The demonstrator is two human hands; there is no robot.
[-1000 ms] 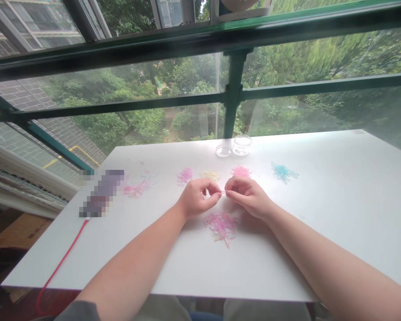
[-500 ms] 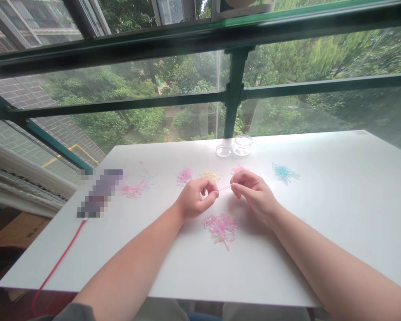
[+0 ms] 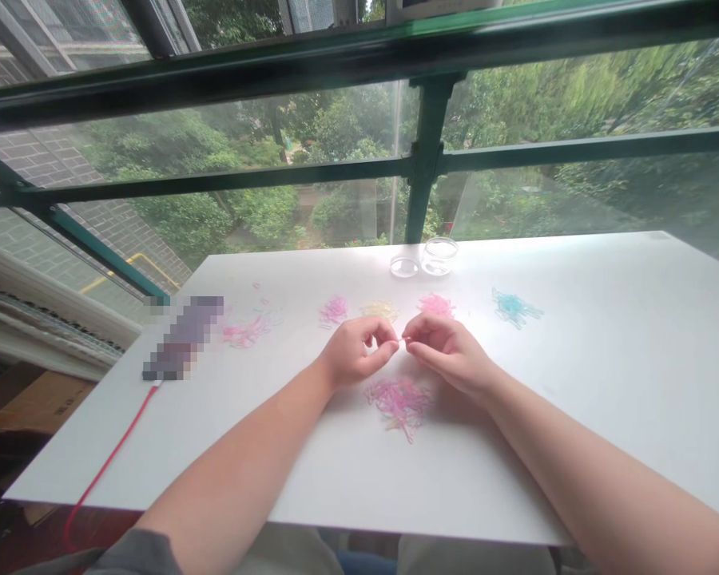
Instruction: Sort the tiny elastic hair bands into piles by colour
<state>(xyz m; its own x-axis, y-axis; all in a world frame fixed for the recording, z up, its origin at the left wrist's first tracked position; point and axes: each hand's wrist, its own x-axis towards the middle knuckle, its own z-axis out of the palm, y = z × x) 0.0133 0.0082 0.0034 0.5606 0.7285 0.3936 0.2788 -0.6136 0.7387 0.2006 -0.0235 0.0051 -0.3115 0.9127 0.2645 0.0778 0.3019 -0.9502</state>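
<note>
My left hand (image 3: 363, 350) and my right hand (image 3: 446, 351) meet fingertip to fingertip over the middle of the table, both in a pinch. Between them a tiny pink rubber band (image 3: 402, 341) bridges the small gap, mostly covered by the fingers. Just below lies a mixed pile of pink and purple rubber bands (image 3: 399, 402). Beyond the hands are a purple pile (image 3: 334, 310), a pale yellow pile (image 3: 379, 309) and a pink pile (image 3: 435, 305). A teal pile (image 3: 515, 307) sits farther right.
A clear round jar (image 3: 439, 257) and its lid (image 3: 404, 267) stand at the back edge of the white table (image 3: 485, 487). On the left lie loose pink bands (image 3: 247, 331) and a blurred-out phone (image 3: 185, 335) with a red cable (image 3: 111, 459). A green railing runs behind.
My hands have come closer together, and the band that was stretched between them is now much shorter. More of the pink pile behind my right hand shows.
</note>
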